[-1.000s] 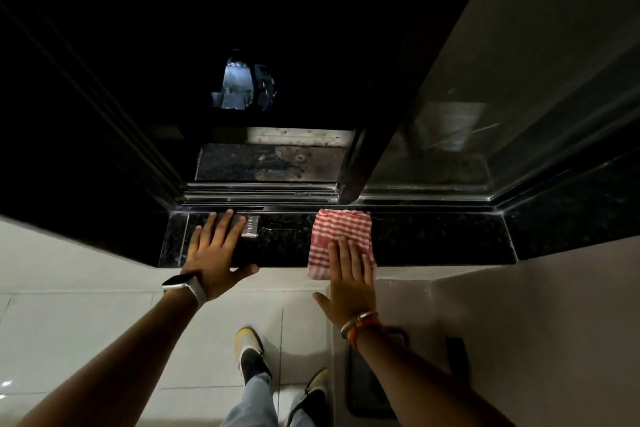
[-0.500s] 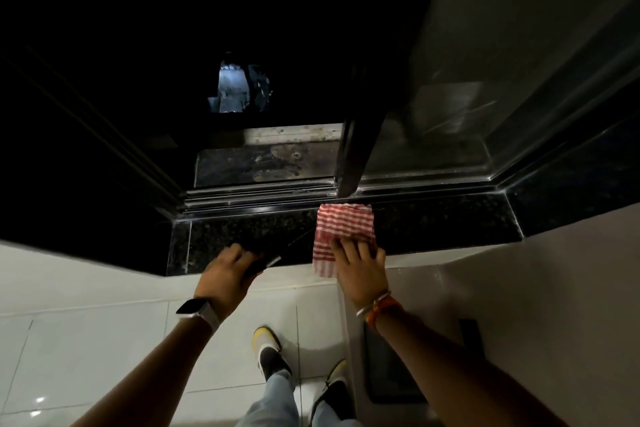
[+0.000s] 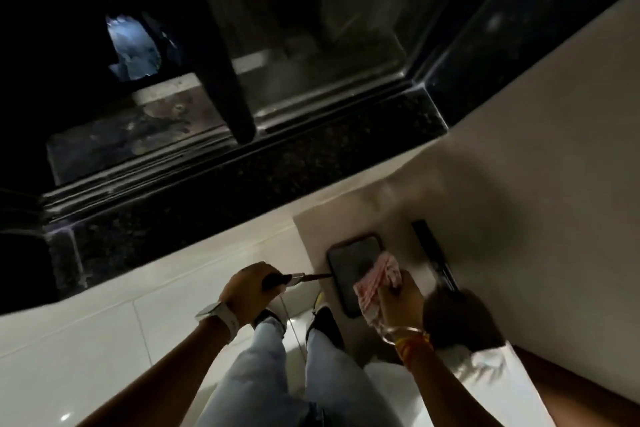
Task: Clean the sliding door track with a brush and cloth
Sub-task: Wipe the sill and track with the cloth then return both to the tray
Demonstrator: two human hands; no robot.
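Note:
My left hand is closed around the dark handle of a small brush, whose metal ferrule and bristles point right. My right hand grips a bunched red-and-white checked cloth. Both hands hang low over the white floor, well back from the sliding door track. The track's metal rails run along the far side of a black granite sill. A dark door frame post stands on the track.
A dark flat rectangular device lies on a pale ledge to the right, beside a black slot. My legs in light jeans and dark shoes stand on glossy white tiles. Glass panes rise beyond the track.
Both hands left the granite sill and pulled back toward me. The left hand picked up the brush and the right hand lifted the cloth off the sill. The view swung left.

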